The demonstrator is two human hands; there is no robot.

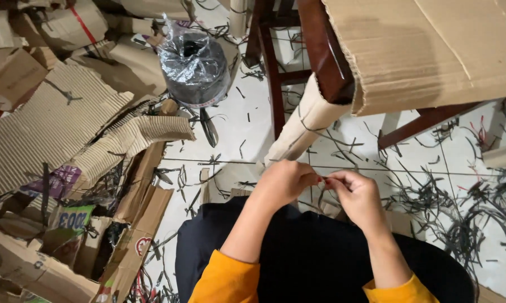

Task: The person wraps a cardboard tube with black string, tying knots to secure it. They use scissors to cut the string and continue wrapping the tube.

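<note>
Both hands fingertip-to-fingertip, pinching strip

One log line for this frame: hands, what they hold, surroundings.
left hand: pinching thin dark strip | right hand: pinching same strip | over lap | floor: dark strip scraps, cardboard pieces, wrapped spool

Light: even, fairly bright, from above | Shadows: soft, under cardboard sheet | Glare: on plastic-wrapped spool | Focus: sharp centre, slight softness and stretch at edges
</note>
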